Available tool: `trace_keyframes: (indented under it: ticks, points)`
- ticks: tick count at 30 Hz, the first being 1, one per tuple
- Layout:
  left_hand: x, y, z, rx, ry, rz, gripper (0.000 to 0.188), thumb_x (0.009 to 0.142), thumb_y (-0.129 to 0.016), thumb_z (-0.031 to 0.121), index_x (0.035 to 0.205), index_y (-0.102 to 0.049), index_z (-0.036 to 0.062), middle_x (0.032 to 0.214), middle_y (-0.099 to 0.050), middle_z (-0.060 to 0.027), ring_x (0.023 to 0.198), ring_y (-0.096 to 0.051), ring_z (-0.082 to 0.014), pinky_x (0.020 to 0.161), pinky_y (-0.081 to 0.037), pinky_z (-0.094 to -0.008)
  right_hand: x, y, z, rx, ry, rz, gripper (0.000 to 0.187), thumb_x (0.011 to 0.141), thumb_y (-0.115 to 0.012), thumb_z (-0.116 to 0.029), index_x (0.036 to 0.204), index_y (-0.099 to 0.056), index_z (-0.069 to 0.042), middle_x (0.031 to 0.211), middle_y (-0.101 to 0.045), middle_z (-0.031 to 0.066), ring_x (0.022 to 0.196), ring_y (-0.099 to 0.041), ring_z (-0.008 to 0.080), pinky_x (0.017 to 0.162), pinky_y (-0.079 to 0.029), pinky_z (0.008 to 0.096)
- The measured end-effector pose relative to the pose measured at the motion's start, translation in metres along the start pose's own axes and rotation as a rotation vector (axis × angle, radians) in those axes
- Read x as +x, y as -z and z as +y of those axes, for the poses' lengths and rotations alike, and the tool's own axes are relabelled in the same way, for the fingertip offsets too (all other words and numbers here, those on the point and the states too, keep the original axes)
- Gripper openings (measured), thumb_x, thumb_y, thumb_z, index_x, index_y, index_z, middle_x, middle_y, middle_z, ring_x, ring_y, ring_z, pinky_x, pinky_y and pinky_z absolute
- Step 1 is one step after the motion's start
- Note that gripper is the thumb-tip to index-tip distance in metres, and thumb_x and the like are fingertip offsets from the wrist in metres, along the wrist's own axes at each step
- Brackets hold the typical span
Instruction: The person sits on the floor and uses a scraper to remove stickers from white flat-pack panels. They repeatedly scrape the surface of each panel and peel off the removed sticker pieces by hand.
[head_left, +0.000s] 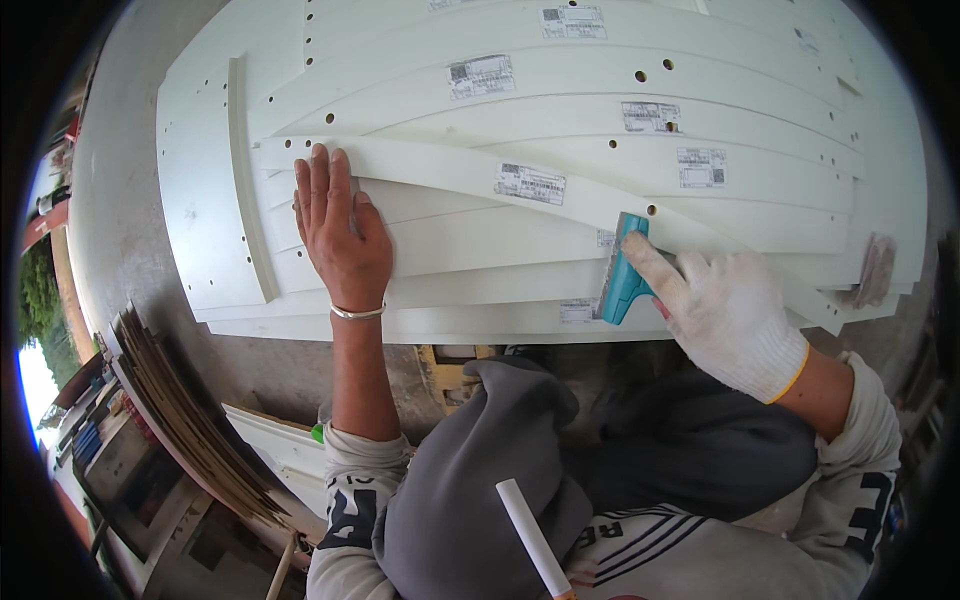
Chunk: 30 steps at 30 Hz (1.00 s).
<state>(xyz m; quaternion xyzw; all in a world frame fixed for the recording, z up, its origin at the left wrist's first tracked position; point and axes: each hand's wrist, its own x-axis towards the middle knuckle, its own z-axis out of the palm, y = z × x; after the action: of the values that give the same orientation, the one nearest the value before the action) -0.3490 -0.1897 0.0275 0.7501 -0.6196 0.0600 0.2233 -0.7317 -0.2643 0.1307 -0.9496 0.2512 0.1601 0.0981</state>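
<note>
My bare left hand (345, 235) lies palm down with its fingers stretched out on a narrow white board strip (430, 165). This strip slants across a stack of overlapping white boards (440, 240) with drilled holes and paper labels. In a white knit glove, my right hand (725, 310) grips a teal hand tool (628, 275) with a long greyish edge, perhaps a scraper or brush. The tool stands over the strip's near edge, close to a hole. Whether it touches the strip I cannot tell. A printed label (530, 184) is stuck on the strip between my hands.
Another narrow white strip (248, 180) lies crosswise at the left of the stack. A brownish translucent piece (876, 270) lies at the right end. Thin brown sheets (190, 420) stand at the lower left. A cigarette (530, 535) shows at the lower edge before my grey clothing.
</note>
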Motion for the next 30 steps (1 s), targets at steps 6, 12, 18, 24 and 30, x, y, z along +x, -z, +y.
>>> trace_keyframes:
  ticks: [6, 12, 18, 24, 30]
  points:
    - [0.001, 0.004, 0.014, 0.113, -0.009, -0.007, 0.050, 0.092, -0.058, -0.001, 0.142, -0.064, 0.0023, 0.152, -0.058, -0.0186, 0.148, -0.046, -0.0404, 0.121, -0.036, -0.0504, 0.001, 0.002, -0.003, -0.033, -0.013, -0.024, 0.073, 0.084, -0.074, -0.017, 0.153, -0.052, -0.011, 0.078, -0.055, 0.0047, 0.064, -0.059, 0.0226, 0.060, -0.048, 0.0389]
    - [0.009, 0.010, 0.104, -0.289, -0.221, -0.031, 0.027, 0.080, -0.074, -0.002, 0.106, -0.073, 0.0051, 0.108, -0.071, -0.0108, 0.105, -0.063, -0.0343, 0.095, -0.048, -0.0447, 0.002, -0.010, 0.007, 0.134, 0.005, 0.071, 0.080, 0.079, -0.079, -0.016, 0.155, -0.051, -0.013, 0.081, -0.057, 0.0064, 0.068, -0.062, 0.0257, 0.062, -0.050, 0.0406]
    - [0.024, 0.004, 0.135, -0.260, -0.217, -0.225, 0.017, 0.080, -0.080, 0.012, 0.090, -0.067, 0.0079, 0.095, -0.062, -0.0056, 0.091, -0.058, -0.0274, 0.082, -0.043, -0.0414, 0.001, -0.003, 0.009, 0.194, 0.010, 0.091, 0.083, 0.076, -0.078, -0.011, 0.155, -0.050, -0.012, 0.083, -0.059, 0.0076, 0.071, -0.062, 0.0280, 0.063, -0.050, 0.0417]
    - [0.042, 0.011, 0.152, -0.080, -0.173, -0.387, 0.022, 0.079, -0.082, 0.019, 0.086, -0.065, 0.0063, 0.092, -0.063, -0.0076, 0.091, -0.059, -0.0294, 0.081, -0.047, -0.0422, -0.004, -0.024, 0.028, 0.309, -0.005, 0.284, 0.082, 0.079, -0.076, -0.011, 0.156, -0.049, -0.017, 0.081, -0.062, 0.0093, 0.065, -0.064, 0.0294, 0.057, -0.050, 0.0423]
    - [0.060, 0.020, 0.150, -0.053, -0.147, -0.591, 0.023, 0.082, -0.081, 0.022, 0.088, -0.068, 0.0045, 0.092, -0.066, -0.0090, 0.095, -0.064, -0.0289, 0.079, -0.054, -0.0423, -0.005, -0.030, 0.033, 0.404, -0.010, 0.315, 0.081, 0.081, -0.075, -0.011, 0.157, -0.047, -0.016, 0.085, -0.065, 0.0104, 0.069, -0.066, 0.0324, 0.059, -0.051, 0.0439]
